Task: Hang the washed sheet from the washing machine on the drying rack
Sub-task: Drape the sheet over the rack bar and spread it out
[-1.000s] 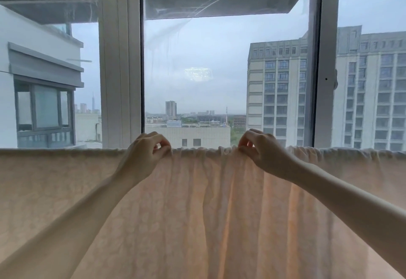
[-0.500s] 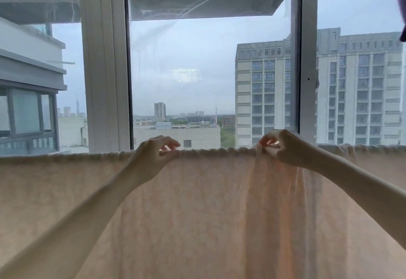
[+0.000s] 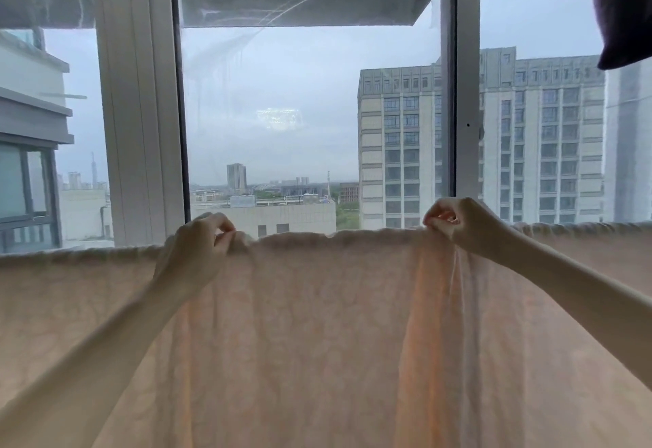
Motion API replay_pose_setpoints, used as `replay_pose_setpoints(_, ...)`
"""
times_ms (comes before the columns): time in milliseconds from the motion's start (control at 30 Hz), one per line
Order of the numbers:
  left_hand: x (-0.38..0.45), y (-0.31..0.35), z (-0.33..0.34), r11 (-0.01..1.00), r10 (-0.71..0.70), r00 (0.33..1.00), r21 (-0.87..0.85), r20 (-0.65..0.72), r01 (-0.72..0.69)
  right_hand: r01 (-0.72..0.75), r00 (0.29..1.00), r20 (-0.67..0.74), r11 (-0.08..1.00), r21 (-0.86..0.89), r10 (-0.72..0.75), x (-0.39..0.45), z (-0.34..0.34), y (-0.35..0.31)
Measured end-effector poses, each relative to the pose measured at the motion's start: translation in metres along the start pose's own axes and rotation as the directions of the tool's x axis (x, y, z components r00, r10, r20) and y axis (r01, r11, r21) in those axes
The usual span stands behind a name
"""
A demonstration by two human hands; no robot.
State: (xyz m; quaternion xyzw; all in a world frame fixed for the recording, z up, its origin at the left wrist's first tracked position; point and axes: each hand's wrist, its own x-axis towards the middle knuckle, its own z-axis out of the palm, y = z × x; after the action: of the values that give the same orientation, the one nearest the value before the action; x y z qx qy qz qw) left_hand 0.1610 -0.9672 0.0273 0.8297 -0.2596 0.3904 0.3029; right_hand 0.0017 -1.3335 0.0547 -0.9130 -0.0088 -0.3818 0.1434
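Observation:
A pale peach sheet [image 3: 317, 334] hangs across the whole width of the view, its top fold draped over a rail that the cloth hides. My left hand [image 3: 197, 250] pinches the top fold left of centre. My right hand [image 3: 462, 225] pinches the same fold further right, where a bunched vertical pleat runs down. Between the two hands the fabric lies fairly flat. The sheet's lower edge is out of view.
Just behind the sheet stands a large window with white frames [image 3: 137, 112] and tall buildings outside. A dark piece of cloth [image 3: 624, 6] hangs in the top right corner.
My right hand has slid right along the top fold, dragging a pleat with it, so the hands are wider apart. The fabric between them has smoothed out.

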Motion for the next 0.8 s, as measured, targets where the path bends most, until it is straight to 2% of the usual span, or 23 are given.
replay_pose_setpoints(167, -0.008, 0.057, 0.021, 0.981, 0.110, 0.991, -0.167, 0.070, -0.097, -0.014, 1.000, 0.018, 1.000, 0.012, 0.014, -0.021, -0.006, 0.006)
replay_pose_setpoints(300, -0.015, 0.114, 0.051, 0.954, 0.269, 0.956, -0.169, 0.121, -0.247, 0.033, 0.999, -0.006, 0.999, -0.033, -0.033, -0.027, -0.015, 0.023)
replay_pose_setpoints(367, -0.013, 0.139, 0.064, 0.944, 0.300, 0.946, -0.176, 0.121, -0.277, 0.055, 0.998, -0.020, 0.997, -0.047, -0.056, -0.028, -0.022, 0.035)
replay_pose_setpoints(567, -0.015, 0.193, 0.101, 0.948, 0.281, 0.954, -0.182, 0.102, -0.259, 0.211, 0.976, 0.062, 0.977, -0.043, -0.208, -0.025, -0.033, 0.065)
replay_pose_setpoints(800, -0.015, 0.232, 0.127, 0.973, 0.113, 0.993, -0.199, -0.038, -0.118, 0.376, 0.923, -0.093, 0.926, 0.021, -0.373, -0.016, -0.030, 0.090)
